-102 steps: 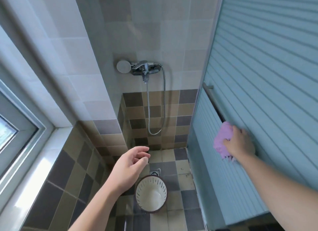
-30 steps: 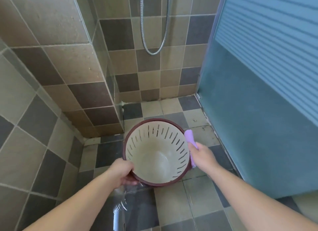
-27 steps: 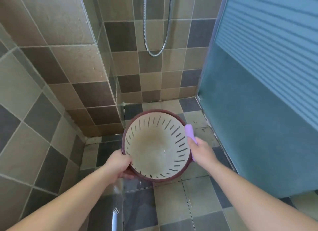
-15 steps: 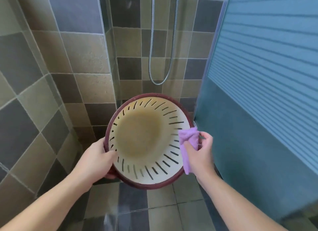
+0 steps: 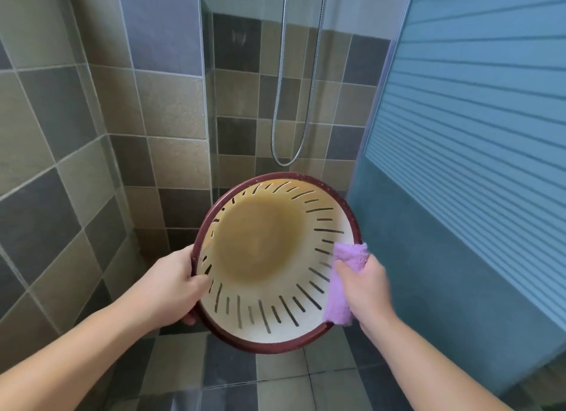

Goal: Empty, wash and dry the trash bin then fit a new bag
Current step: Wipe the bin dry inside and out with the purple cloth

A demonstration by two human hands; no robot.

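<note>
You have the trash bin (image 5: 269,276) lifted off the floor and tipped so its mouth faces you, held in front of the tiled shower corner. Its inside is cream, with dark slots ringing the upper wall and a brownish bottom, and a maroon rim runs round the mouth.

Your left hand (image 5: 171,288) grips the bin's left rim: the thumb lies over the edge on the inner wall and the fingers curl round behind, mostly hidden. Your right hand (image 5: 364,285) is at the bin's right rim, fingers curled tight around a purple cloth (image 5: 343,285). The cloth is draped over that rim, part of it lying against the inner wall and part sticking up above your knuckles.

Beyond the bin, a metal shower hose (image 5: 294,104) hangs in a loop against the brown and grey wall tiles (image 5: 171,104). To the right of the bin stands a blue ribbed glass door (image 5: 474,135), just beside the rim. Below the bin lies the grey and beige floor (image 5: 275,380), with your two bare forearms reaching up across it.
</note>
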